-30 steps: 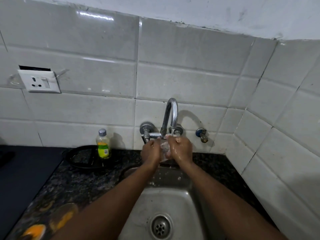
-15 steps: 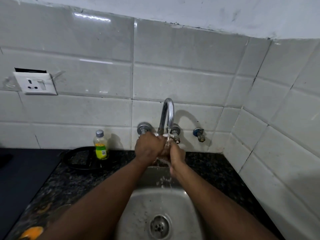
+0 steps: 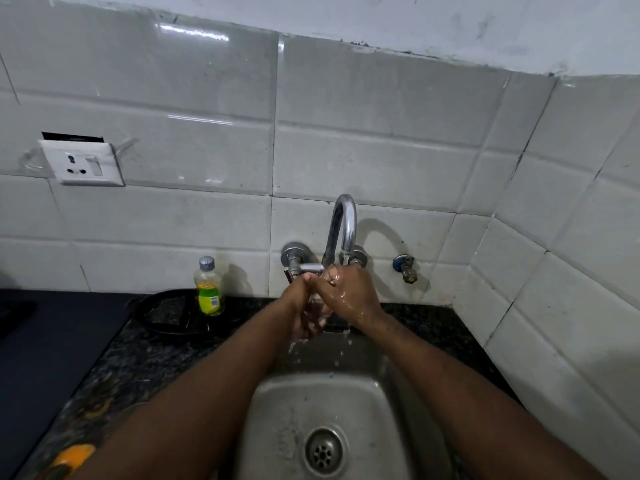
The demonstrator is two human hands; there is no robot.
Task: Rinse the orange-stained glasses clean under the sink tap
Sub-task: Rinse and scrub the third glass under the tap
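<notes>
Under the spout of the chrome tap (image 3: 343, 226), my left hand (image 3: 300, 308) and my right hand (image 3: 351, 296) are wrapped together around a small clear glass (image 3: 317, 300). The fingers hide almost all of the glass. Both hands are wet, and water falls from them into the steel sink (image 3: 277, 410). My right hand lies over the top and my left hand curls in from below left. An orange-stained glass (image 3: 72, 457) lies at the bottom left on the dark granite counter (image 3: 156, 358), partly cut off by my left arm.
A small bottle of yellow-green liquid (image 3: 209, 289) stands on a black round tray (image 3: 166, 313) left of the tap. A second valve (image 3: 405, 268) sticks out of the tiled wall to the right. A wall socket (image 3: 81, 163) sits at upper left, and a black hob (image 3: 41, 341) at far left.
The hands have turned around the glass under the tap: the right hand moved from below to over the top. The glass, visible between the hands one second ago, is now almost hidden.
</notes>
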